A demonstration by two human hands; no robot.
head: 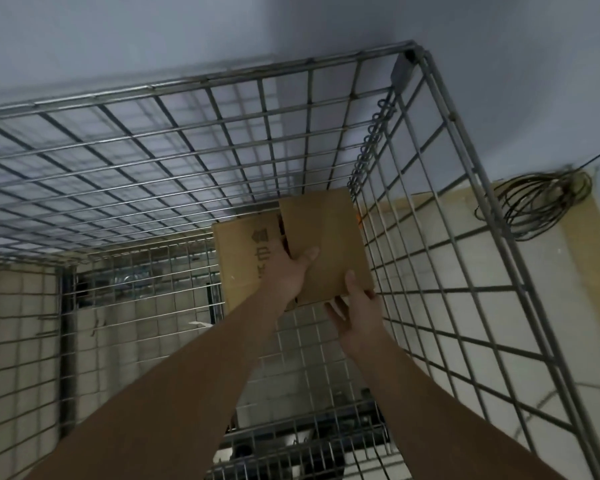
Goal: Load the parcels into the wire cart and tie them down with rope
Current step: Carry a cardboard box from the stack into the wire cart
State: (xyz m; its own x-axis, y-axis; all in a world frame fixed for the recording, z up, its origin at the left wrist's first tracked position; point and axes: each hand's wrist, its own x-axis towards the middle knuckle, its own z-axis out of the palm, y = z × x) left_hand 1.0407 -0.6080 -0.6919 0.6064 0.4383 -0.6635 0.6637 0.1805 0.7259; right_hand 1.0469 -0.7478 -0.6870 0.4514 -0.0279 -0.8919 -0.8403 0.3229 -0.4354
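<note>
The left hand point(286, 270) clasps the plain parcel's point(326, 237) left edge and the right hand point(355, 308) its near corner, thumbs on top. This is centre right in the frame, in the wire cart's point(440, 216) far right corner, just beside a printed parcel point(238, 258). A coiled rope point(541, 202) lies outside the cart, upper right.

Matt brown cardboard parcel point(326, 244); dull bare-metal wire cart point(187, 161).

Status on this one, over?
Left hand and right hand grip cardboard box in wire cart corner, beside printed box. Rope coil outside cart. Nothing blocking.
</note>
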